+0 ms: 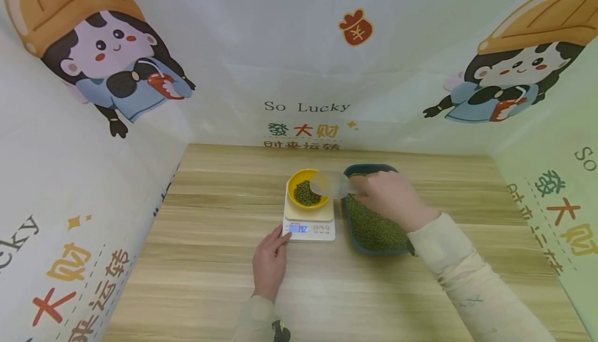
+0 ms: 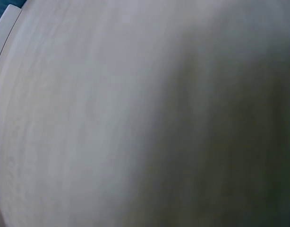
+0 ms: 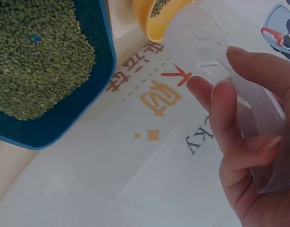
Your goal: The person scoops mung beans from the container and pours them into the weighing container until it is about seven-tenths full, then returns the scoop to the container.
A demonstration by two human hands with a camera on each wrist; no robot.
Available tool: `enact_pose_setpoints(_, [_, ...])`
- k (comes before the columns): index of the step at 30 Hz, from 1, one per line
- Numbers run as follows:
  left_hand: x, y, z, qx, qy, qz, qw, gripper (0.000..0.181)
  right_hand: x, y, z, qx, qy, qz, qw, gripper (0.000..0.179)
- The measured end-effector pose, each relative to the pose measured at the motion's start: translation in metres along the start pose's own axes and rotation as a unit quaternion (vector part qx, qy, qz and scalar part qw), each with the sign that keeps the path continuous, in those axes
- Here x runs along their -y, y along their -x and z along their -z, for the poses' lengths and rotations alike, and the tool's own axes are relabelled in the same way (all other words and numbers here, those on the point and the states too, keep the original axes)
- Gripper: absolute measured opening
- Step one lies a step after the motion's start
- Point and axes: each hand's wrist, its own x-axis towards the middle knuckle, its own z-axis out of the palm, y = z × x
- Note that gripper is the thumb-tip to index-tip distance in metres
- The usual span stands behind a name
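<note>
Over the right part of a yellow bowl [image 1: 308,206], my right hand [image 1: 391,196] holds a translucent plastic scoop [image 1: 329,184] by its handle. In the right wrist view, the thumb and fingers wrap the scoop's handle [image 3: 265,118]. Small green beans [image 1: 306,194], which look like mung beans, lie in the bowl. It stands on a white kitchen scale [image 1: 310,216] with a lit display [image 1: 299,229] that seems to read 392. My left hand [image 1: 271,264] touches the scale's front left corner, fingers fairly straight; the left wrist view leaves it nearly out of frame.
A dark blue tub [image 1: 351,230] full of green beans [image 3: 36,56] stands just right of the scale, beneath my right forearm. The wood-grain table [image 1: 210,217] is bounded by printed white cloth walls [image 1: 233,62] at the back and both sides.
</note>
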Motion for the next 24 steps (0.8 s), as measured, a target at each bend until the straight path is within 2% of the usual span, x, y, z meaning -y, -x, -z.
enact_pose_setpoints(7, [-0.001,0.000,-0.001,0.006,-0.003,0.008,0.9999,0.029,-0.025,0.025,0.004,0.040,-0.076,-0.053,0.9949,0.036])
enact_pose_setpoints(11, [-0.001,0.001,0.000,0.008,-0.005,0.006,0.9999,0.029,-0.040,0.042,0.016,0.051,-0.103,-0.077,0.9903,0.039])
enact_pose_setpoints(15, [0.000,0.000,0.001,0.004,-0.007,0.000,1.0000,0.029,-0.051,0.055,0.032,0.083,-0.107,-0.076,0.9879,0.032])
enact_pose_setpoints(18, [0.001,-0.001,0.002,0.001,-0.005,-0.003,1.0000,0.029,-0.055,0.064,0.039,0.156,-0.145,-0.111,0.9706,0.030])
enact_pose_setpoints(22, [0.001,-0.001,0.002,0.005,-0.003,-0.002,1.0000,0.028,-0.056,0.078,0.036,0.254,-0.200,-0.177,0.9297,0.035])
enact_pose_setpoints(24, [0.000,0.000,0.003,0.009,-0.002,0.003,1.0000,0.028,-0.056,0.084,0.028,0.276,-0.211,-0.179,0.9206,0.037])
